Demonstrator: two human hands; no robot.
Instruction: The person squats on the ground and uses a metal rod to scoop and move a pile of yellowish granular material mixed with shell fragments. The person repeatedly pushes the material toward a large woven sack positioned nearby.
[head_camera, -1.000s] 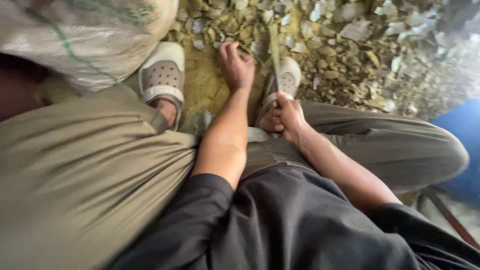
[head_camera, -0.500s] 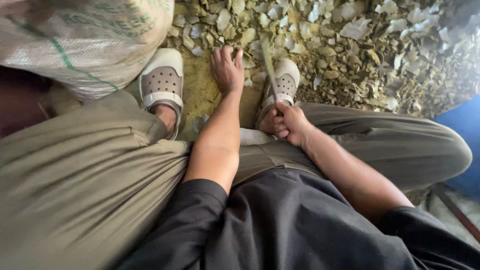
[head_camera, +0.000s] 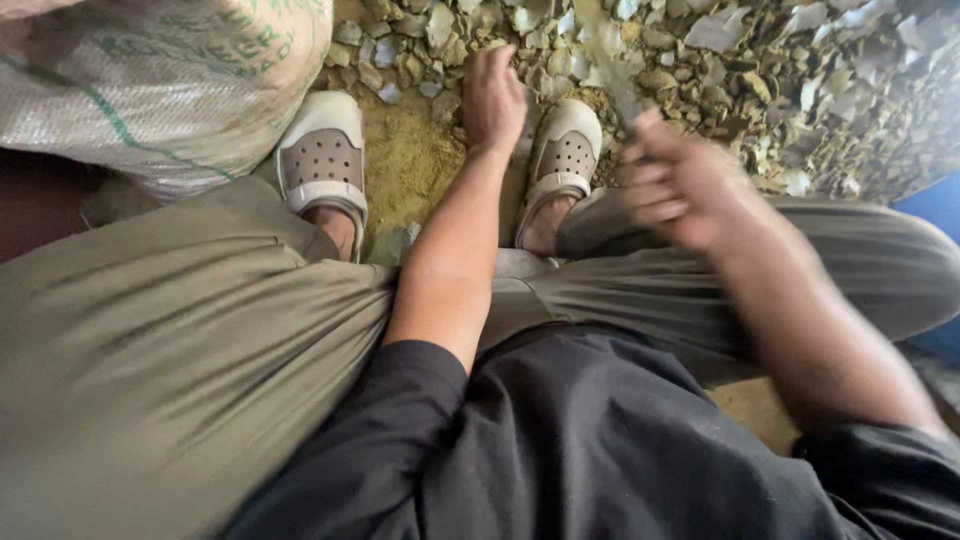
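Grey perforated clogs (head_camera: 322, 160), olive trousers (head_camera: 150, 350), green-striped whitish woven sack (head_camera: 150, 80).

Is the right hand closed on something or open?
Closed: the right hand has its fingers curled around a thin, blurred stick-like tool raised over the shell scraps. What the tool is cannot be told.

Soft, even daylight w/ faint shadows; right hand (head_camera: 680, 185) motion-blurred, wide-angle stretch at edges, dim left corner.
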